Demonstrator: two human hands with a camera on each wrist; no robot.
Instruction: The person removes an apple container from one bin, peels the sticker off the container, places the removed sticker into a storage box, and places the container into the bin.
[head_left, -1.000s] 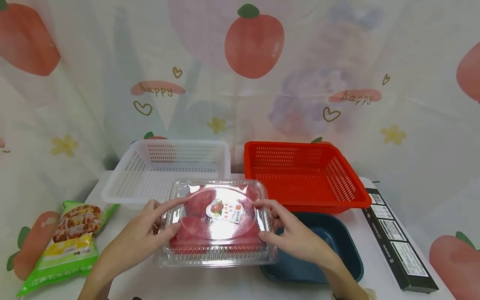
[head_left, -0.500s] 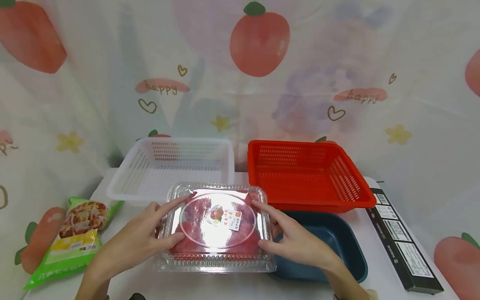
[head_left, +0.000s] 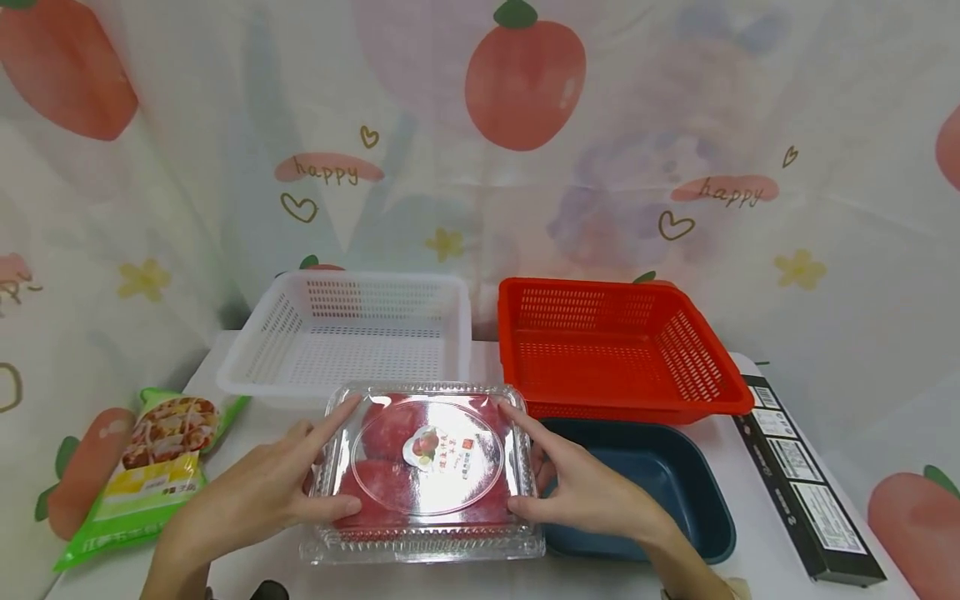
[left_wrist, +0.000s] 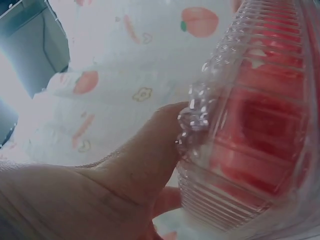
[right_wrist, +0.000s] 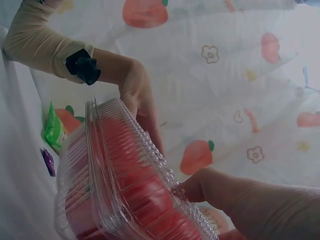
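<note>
A clear plastic clamshell box [head_left: 427, 467] with red, round contents and a small printed label on its lid is in the lower middle of the head view. My left hand [head_left: 258, 492] holds its left side, thumb and index finger lying over the lid's edge. On the opposite side my right hand [head_left: 588, 487] grips it the same way, the other fingers partly hidden beside the box. The left wrist view shows the thumb against the ribbed rim of the box [left_wrist: 260, 120]. In the right wrist view the box [right_wrist: 135, 175] appears tilted between both hands.
Behind the box stand a white basket [head_left: 360, 354] and a red basket [head_left: 611, 367]. A dark blue tub [head_left: 645, 500] lies partly under my right hand. A green food bag [head_left: 142, 475] is at the left, a long black box [head_left: 802, 483] along the right edge.
Both hands have brought the clamshell box lower and nearer to me, slightly to the left, keeping hold of its sides. The head view has shifted a little.
</note>
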